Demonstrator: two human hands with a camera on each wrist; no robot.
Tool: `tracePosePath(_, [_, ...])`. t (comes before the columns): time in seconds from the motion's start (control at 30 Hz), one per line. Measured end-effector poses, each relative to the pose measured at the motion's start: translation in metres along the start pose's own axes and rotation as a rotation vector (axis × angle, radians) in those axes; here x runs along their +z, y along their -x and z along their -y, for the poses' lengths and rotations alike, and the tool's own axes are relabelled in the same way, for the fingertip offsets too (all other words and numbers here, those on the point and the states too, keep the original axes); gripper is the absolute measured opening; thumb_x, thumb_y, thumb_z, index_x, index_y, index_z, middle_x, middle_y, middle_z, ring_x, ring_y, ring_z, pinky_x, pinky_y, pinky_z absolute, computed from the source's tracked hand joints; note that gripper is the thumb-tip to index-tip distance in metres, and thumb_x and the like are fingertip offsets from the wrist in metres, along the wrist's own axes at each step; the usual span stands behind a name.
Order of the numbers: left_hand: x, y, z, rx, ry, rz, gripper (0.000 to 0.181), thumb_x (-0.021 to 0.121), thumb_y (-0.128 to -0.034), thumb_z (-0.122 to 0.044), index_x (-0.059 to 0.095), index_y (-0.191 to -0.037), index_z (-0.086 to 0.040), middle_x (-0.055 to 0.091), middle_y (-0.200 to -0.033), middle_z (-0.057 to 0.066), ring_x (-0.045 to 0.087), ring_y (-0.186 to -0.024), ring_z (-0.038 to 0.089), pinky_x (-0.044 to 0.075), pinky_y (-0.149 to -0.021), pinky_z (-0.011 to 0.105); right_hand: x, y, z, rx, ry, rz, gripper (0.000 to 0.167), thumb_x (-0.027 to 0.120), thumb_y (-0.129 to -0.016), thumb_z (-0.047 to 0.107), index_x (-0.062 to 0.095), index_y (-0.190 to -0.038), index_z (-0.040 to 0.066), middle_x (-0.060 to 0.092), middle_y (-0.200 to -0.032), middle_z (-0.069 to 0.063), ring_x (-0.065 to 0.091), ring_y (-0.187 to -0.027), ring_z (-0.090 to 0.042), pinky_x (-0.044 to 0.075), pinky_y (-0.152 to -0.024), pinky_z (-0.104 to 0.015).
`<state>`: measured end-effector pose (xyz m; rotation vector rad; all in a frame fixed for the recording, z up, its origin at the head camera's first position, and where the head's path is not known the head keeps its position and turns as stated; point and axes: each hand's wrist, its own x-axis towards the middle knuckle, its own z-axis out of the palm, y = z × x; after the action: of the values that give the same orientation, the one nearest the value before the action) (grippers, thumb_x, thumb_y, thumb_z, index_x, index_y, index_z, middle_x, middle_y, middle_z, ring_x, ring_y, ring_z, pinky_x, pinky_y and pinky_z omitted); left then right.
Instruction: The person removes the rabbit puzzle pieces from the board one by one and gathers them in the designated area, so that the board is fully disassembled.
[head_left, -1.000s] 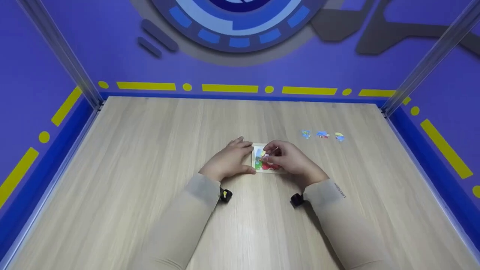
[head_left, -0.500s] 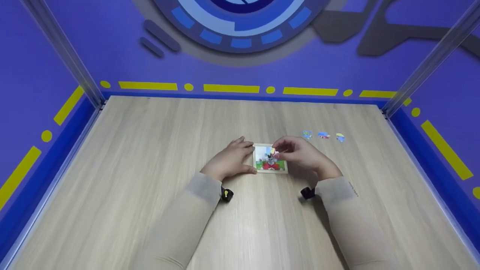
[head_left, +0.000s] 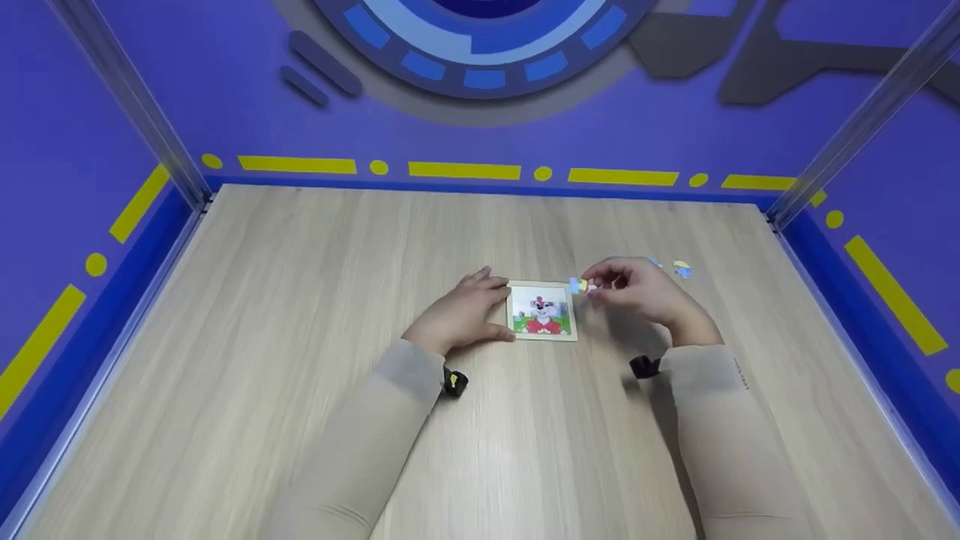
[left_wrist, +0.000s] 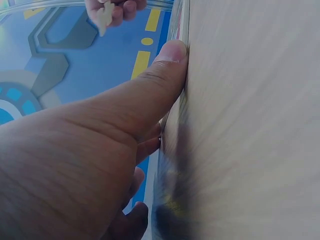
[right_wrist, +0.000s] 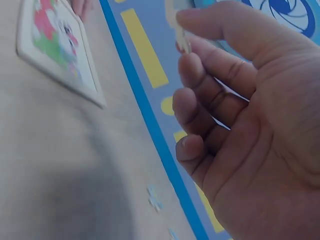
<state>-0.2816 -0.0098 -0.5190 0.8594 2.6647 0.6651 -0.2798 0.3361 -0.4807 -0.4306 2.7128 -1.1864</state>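
A small square puzzle board (head_left: 543, 335) with a light wooden frame lies mid-table. Its picture shows a cartoon animal in red on green; the upper part of its inside is plain white. My left hand (head_left: 459, 313) rests at the board's left side, thumb and fingers touching its near and far left corners. Just off the board's upper right corner, my right hand (head_left: 646, 294) pinches a blue, yellow and pink puzzle piece (head_left: 577, 286) between thumb and fingertips, above the table. In the right wrist view the piece (right_wrist: 175, 22) is seen nearly edge-on, its lower end between thumb and fingers.
Loose puzzle pieces lie right of the board: one, yellow and blue (head_left: 682, 269), shows fully, while others are mostly hidden behind my right hand. A blue wall (head_left: 480, 142) with yellow marks borders the wooden table (head_left: 337, 247) at the back.
My right hand has moved right, from over the board to beside it, carrying the pinched puzzle piece. More of the board's white inside now shows. My left hand has stayed in place.
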Motion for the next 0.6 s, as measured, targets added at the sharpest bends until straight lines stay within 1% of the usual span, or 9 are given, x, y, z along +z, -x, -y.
tracePosePath(0.1, [0.000,0.000,0.001,-0.008,0.000,0.002,0.093,0.086,-0.0976,-0.054,0.051,-0.171,-0.009,0.039,-0.185,0.007,0.015,-0.180,0.033,0.015,-0.150,0.047,-0.008,0.003,-0.005,0.016,0.008,-0.025,0.026,0.083,-0.102,0.021,0.084,-0.127,0.014,0.074,-0.108,-0.003,0.060,-0.099,-0.022,0.052,-0.081,-0.023])
tracePosePath(0.3, [0.000,-0.001,0.001,0.000,-0.015,0.010,0.093,0.086,-0.0979,-0.054,0.050,-0.171,-0.009,0.039,-0.186,0.006,0.015,-0.180,0.033,0.014,-0.150,0.046,-0.019,0.008,-0.013,0.007,-0.008,-0.059,0.030,0.084,-0.103,0.025,0.084,-0.130,0.011,0.074,-0.107,0.000,0.060,-0.094,-0.019,0.052,-0.075,-0.022])
tracePosePath(0.4, [-0.001,-0.002,0.001,0.007,-0.012,-0.001,0.091,0.087,-0.0977,-0.053,0.052,-0.170,-0.009,0.039,-0.185,0.007,0.016,-0.180,0.033,0.014,-0.150,0.047,-0.024,0.008,-0.021,0.016,-0.033,-0.078,0.031,0.084,-0.104,0.024,0.083,-0.132,0.010,0.074,-0.108,0.002,0.061,-0.095,-0.015,0.052,-0.077,-0.020])
tracePosePath(0.5, [-0.001,-0.003,0.001,0.007,-0.010,0.003,0.091,0.087,-0.0978,-0.053,0.052,-0.170,-0.009,0.039,-0.185,0.007,0.016,-0.180,0.033,0.014,-0.150,0.046,-0.026,0.008,-0.031,0.038,-0.049,-0.093,0.033,0.083,-0.104,0.021,0.082,-0.134,0.008,0.073,-0.108,0.003,0.061,-0.097,-0.012,0.052,-0.080,-0.018])
tracePosePath(0.6, [0.000,-0.002,0.001,0.004,-0.009,0.011,0.092,0.086,-0.0980,-0.053,0.051,-0.170,-0.009,0.038,-0.186,0.007,0.015,-0.180,0.033,0.013,-0.150,0.046,-0.028,0.009,-0.041,0.057,-0.018,-0.104,0.033,0.083,-0.103,0.019,0.082,-0.135,0.008,0.073,-0.108,0.000,0.061,-0.098,-0.011,0.051,-0.082,-0.017])
